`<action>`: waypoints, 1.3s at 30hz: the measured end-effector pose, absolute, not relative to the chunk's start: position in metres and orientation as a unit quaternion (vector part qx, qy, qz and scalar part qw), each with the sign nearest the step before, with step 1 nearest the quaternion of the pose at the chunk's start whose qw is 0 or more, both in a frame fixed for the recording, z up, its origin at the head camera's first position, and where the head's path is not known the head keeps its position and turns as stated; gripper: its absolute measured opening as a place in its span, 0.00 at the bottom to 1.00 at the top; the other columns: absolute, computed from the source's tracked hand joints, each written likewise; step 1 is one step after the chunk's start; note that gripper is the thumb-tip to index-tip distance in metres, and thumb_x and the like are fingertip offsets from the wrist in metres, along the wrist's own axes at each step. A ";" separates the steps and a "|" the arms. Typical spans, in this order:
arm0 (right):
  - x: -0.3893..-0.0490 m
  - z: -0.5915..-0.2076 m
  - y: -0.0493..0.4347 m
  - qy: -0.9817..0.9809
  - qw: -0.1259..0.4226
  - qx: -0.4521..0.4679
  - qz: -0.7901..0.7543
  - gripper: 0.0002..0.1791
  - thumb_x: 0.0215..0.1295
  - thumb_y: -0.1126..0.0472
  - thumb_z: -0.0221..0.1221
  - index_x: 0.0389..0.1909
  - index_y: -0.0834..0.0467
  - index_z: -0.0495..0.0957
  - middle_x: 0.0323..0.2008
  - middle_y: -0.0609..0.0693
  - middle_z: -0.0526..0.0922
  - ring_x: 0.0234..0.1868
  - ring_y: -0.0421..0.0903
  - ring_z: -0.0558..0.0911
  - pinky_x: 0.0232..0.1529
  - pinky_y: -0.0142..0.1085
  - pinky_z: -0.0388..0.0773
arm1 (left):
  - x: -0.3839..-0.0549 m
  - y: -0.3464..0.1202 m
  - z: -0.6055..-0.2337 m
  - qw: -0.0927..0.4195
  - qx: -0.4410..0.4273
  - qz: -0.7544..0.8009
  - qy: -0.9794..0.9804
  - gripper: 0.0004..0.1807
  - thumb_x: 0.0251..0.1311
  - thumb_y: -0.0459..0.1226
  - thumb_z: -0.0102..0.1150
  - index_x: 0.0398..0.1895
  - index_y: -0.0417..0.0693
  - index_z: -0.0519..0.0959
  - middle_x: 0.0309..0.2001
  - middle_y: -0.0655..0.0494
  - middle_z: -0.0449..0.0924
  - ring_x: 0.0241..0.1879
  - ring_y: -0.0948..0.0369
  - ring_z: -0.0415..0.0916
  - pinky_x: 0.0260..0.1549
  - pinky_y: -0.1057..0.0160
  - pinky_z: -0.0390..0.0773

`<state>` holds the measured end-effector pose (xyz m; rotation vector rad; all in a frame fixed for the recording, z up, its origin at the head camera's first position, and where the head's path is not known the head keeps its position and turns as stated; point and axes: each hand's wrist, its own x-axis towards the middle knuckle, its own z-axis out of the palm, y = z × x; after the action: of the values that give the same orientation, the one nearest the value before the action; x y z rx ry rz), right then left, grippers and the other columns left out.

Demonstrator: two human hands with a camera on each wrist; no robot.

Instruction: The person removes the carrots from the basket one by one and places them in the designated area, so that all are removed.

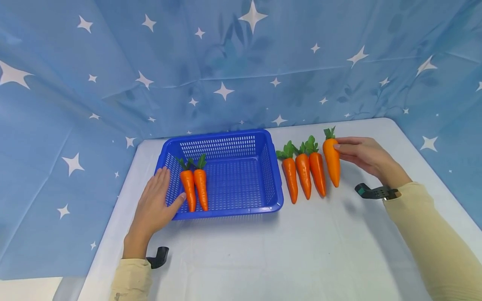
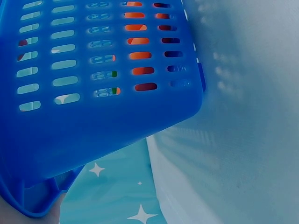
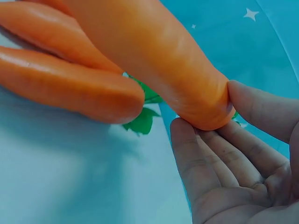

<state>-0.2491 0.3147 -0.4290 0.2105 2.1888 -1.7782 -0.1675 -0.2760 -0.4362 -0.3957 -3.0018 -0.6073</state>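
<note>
My right hand (image 1: 363,155) pinches an orange carrot (image 1: 332,161) near its leafy top. The right wrist view has this carrot (image 3: 159,56) between thumb and fingers, raised above its neighbours. Three more carrots (image 1: 303,175) lie side by side on the table, left of that hand. My left hand (image 1: 153,205) rests with straight fingers on the left rim of a blue plastic basket (image 1: 233,184), thumb at its front corner. Inside, near this hand, lie two carrots (image 1: 194,188), leaves toward the back. From the left wrist, the slotted basket wall (image 2: 93,126) mostly hides them.
A white cloth (image 1: 241,259) covers the table under everything. Blue star-patterned fabric (image 1: 241,62) hangs behind the table and along its sides. Black straps with small devices (image 1: 376,192) sit at both wrists.
</note>
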 end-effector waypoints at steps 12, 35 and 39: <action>-0.247 -0.442 0.321 0.767 0.170 0.090 -0.612 0.43 0.79 0.49 0.63 0.83 0.67 0.57 0.48 0.33 0.81 0.49 0.30 0.84 0.66 0.38 0.75 | -0.168 -0.277 -0.437 0.028 -0.130 -0.196 -0.972 0.49 0.75 0.53 0.54 0.85 0.30 0.49 0.85 0.33 0.45 0.85 0.40 0.39 0.82 0.44 0.38; -0.252 -0.468 0.317 0.799 0.154 0.099 -0.573 0.39 0.83 0.52 0.58 0.83 0.68 0.57 0.79 0.68 0.62 0.63 0.45 0.76 0.69 0.41 0.72 | -0.169 -0.276 -0.438 0.025 -0.127 -0.196 -0.972 0.49 0.75 0.53 0.54 0.85 0.31 0.49 0.85 0.34 0.45 0.85 0.40 0.39 0.82 0.44 0.38; -0.251 -0.470 0.318 0.818 0.155 0.098 -0.545 0.39 0.83 0.51 0.57 0.82 0.68 0.57 0.79 0.70 0.62 0.73 0.60 0.70 0.73 0.50 0.68 | -0.169 -0.276 -0.438 0.026 -0.126 -0.196 -0.972 0.49 0.75 0.53 0.54 0.85 0.31 0.50 0.85 0.34 0.45 0.85 0.40 0.39 0.82 0.44 0.38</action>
<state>-0.2514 0.3185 -0.4702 0.2796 2.3426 -1.5623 -0.1688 -0.2757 -0.4379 -0.3885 -3.0039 -0.6065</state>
